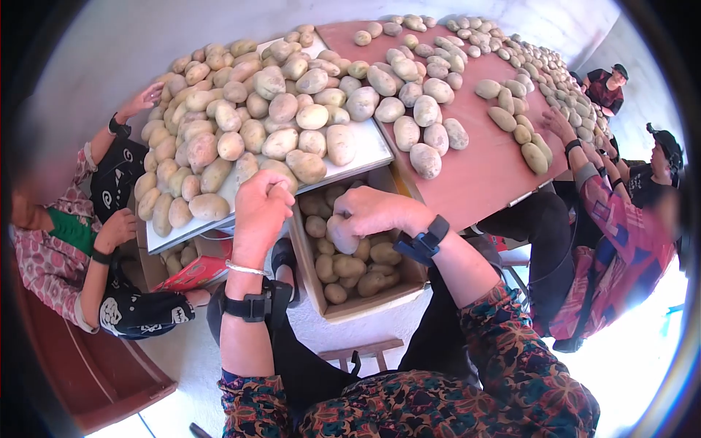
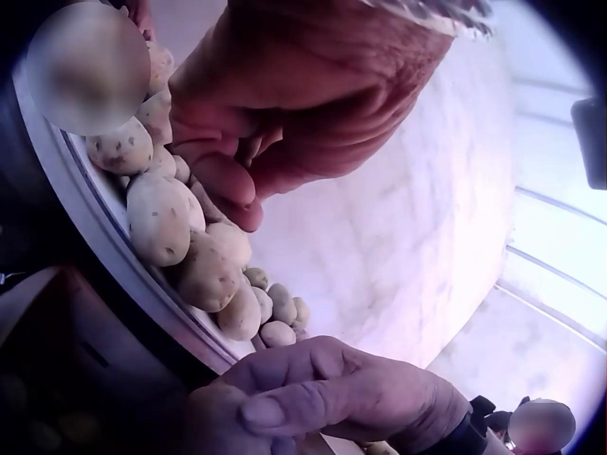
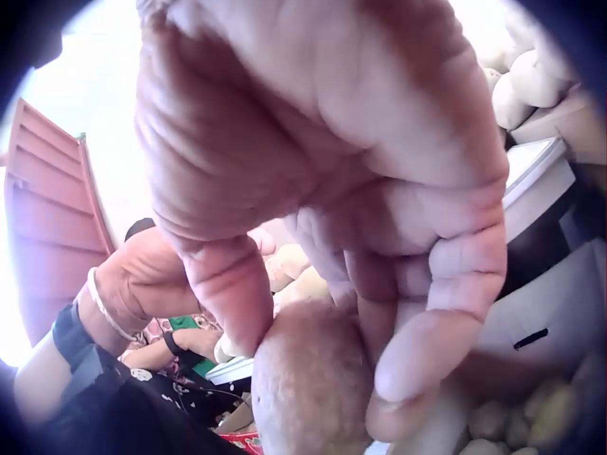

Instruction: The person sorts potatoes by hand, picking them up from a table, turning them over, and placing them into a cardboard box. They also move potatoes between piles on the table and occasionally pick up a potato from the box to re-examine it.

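Observation:
My right hand (image 1: 380, 212) grips a potato (image 1: 341, 235) between thumb and fingers, above a cardboard box (image 1: 376, 301) that holds more potatoes. In the right wrist view the held potato (image 3: 308, 384) hangs from the fingertips, its skin rough and pale brown. My left hand (image 1: 261, 212) is over the front edge of a white board (image 1: 343, 169), its fingers curled in and no potato in them. Seen from the left wrist, the left hand (image 2: 322, 104) has its fingertips close to potatoes (image 2: 209, 270) at the board's edge. A large potato pile (image 1: 248, 109) covers the board.
A reddish tabletop (image 1: 482, 175) with scattered potatoes adjoins the board on the right. A person in a pink patterned top (image 1: 51, 255) sits at the left beside a red-sided box (image 1: 193, 276). More people sit along the right side. A small wooden stool (image 1: 365, 352) stands below.

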`<state>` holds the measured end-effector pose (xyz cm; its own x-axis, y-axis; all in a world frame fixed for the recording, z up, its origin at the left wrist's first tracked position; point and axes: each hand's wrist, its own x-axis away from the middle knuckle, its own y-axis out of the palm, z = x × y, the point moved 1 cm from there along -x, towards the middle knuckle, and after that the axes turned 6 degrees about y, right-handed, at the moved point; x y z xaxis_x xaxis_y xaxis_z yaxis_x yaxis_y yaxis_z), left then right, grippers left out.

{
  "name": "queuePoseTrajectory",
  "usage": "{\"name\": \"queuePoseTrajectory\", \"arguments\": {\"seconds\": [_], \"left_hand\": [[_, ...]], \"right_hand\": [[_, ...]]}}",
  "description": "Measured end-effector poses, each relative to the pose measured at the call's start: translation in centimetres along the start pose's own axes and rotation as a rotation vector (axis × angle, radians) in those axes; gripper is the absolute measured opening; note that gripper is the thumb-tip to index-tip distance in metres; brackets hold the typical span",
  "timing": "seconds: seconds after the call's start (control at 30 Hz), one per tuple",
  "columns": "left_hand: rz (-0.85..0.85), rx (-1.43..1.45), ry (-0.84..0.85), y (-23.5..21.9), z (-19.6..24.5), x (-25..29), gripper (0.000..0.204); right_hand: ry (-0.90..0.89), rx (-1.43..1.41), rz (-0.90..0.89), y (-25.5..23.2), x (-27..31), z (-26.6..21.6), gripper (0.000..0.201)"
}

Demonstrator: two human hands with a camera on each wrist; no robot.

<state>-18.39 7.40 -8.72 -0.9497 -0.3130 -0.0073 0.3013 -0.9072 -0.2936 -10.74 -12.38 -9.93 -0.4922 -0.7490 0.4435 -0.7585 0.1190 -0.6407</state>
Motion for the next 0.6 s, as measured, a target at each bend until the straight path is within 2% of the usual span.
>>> {"name": "queuePoseTrajectory", "arguments": {"seconds": [0.13,0.2,0.27,0.3,0.33,0.43,0.47,0.53,0.57,0.6], "left_hand": [[0.076,0.081,0.006,-0.1,0.6,0.1,0.013],[0.093,0.108,0.018,-0.2,0.7,-0.1,0.013],[0.114,0.134,0.027,-0.3,0.8,-0.1,0.013],[0.129,0.145,0.037,-0.3,1.0,-0.1,0.013],[0.143,0.155,0.045,-0.3,1.2,-0.1,0.012],[0.140,0.183,0.037,-0.3,1.6,-0.3,0.012],[0.145,0.187,0.037,-0.3,1.5,-0.3,0.012],[0.139,0.185,0.050,-0.4,1.2,-0.4,0.012],[0.146,0.185,0.050,-0.5,1.0,-0.5,0.012],[0.134,0.190,0.054,-0.5,0.9,-0.5,0.013]], "right_hand": [[0.143,-0.020,0.118,-1.4,0.6,-1.1,0.028],[0.058,-0.155,0.551,-2.5,-0.2,-0.3,0.019],[-0.040,-0.070,0.949,-3.6,-1.5,0.6,0.014],[0.057,-0.073,0.976,-4.3,-1.7,1.0,0.016],[0.056,-0.071,0.974,-5.0,-2.4,1.4,0.016],[0.068,0.494,1.141,-7.1,-4.3,2.3,0.020],[0.064,0.498,1.138,-7.7,-4.7,2.3,0.020],[0.064,0.813,1.021,-8.8,-6.2,2.8,0.021],[0.159,0.885,0.921,-9.3,-7.3,3.3,0.021],[0.153,0.885,0.919,-9.5,-7.6,3.1,0.021]]}}
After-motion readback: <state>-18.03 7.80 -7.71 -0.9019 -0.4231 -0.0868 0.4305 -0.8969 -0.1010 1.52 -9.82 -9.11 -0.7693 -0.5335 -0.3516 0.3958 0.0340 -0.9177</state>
